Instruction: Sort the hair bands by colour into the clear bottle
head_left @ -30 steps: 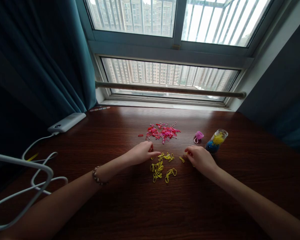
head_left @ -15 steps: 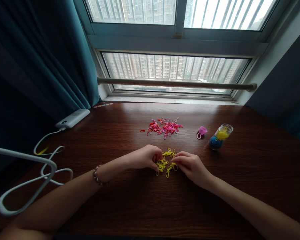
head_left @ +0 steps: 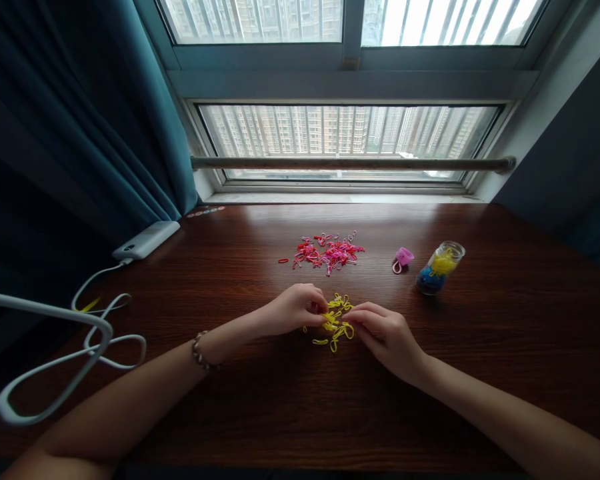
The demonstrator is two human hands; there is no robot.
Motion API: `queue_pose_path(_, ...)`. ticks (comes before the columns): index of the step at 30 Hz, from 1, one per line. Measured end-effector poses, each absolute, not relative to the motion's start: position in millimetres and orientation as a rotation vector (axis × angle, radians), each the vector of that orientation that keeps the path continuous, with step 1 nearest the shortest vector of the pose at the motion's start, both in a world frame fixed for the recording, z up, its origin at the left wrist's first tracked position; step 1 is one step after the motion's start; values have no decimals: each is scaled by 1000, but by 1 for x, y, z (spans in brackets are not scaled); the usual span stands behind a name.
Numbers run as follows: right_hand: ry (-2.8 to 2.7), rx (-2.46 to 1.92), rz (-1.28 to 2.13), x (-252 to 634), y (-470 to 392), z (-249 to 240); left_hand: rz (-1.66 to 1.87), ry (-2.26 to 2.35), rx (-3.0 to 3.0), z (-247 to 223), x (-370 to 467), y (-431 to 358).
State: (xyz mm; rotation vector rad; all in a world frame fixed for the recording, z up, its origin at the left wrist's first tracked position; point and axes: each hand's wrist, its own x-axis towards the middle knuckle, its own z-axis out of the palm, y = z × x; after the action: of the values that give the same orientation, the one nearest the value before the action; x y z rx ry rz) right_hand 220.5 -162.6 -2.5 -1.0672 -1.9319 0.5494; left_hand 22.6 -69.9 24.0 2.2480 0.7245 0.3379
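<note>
A small heap of thin yellow loops (head_left: 336, 327), too small to tell whether bands or clips, lies on the table between my hands. My left hand (head_left: 300, 309) comes in from the left, thumb and fingers curled together on yellow loops at the heap's left side. Opposite it, my right hand (head_left: 384, 331) has its thumb and fingertips pinched at the heap's right edge, touching a yellow loop. The fingers partly hide what each holds. Farther back lies a scattered pile of pink and red loops (head_left: 330, 253).
A tilted glass jar (head_left: 440, 268) with yellow and blue contents stands back right, beside a small purple cap (head_left: 405, 257) with a pink loop. A white box (head_left: 147, 240) and white cable (head_left: 100, 333) lie left. Behind the dark wooden table (head_left: 300, 413) is a window with a rail (head_left: 350, 164).
My left hand has shifted slightly up and right, drawing yellow loops toward the heap's middle; one loop now lies apart at the front. My right hand has barely moved. The view has tilted slightly.
</note>
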Motion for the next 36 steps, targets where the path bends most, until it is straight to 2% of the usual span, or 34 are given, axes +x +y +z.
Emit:
queue_pose_path(8, -1812, -1106, 469, 210, -163, -4, 479, 651, 1810, 21, 45, -87)
queue_pose_path(16, -1780, -1051, 449, 209, -166, 0, 363, 760, 1416, 23, 48, -97)
queue_pose_path(26, -1672, -1105, 391, 217, -165, -1, 379, 707, 1093, 19, 45, -94)
queue_pose_path(36, -1703, -1016, 475, 217, -168, 3, 381, 718, 887, 11, 46, -102)
